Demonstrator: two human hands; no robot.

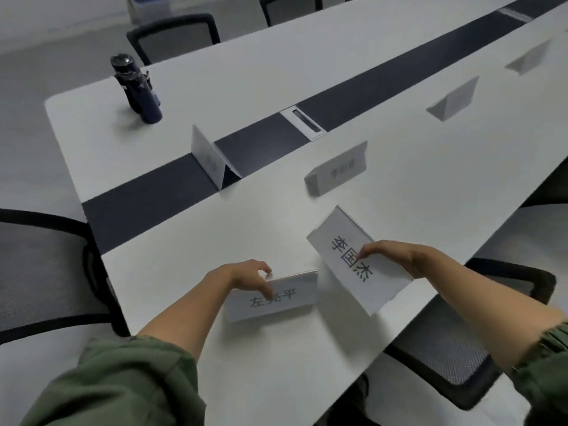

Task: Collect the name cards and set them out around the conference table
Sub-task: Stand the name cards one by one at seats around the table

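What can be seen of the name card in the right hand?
The name card is a white tent card, seemingly in a clear sleeve, with three large black characters facing the camera. It is turned so the text runs diagonally. The right hand pinches its right edge, one fingertip on the face. It is over the white table, beside the second card in the left hand; whether its lower corner touches the table is unclear.
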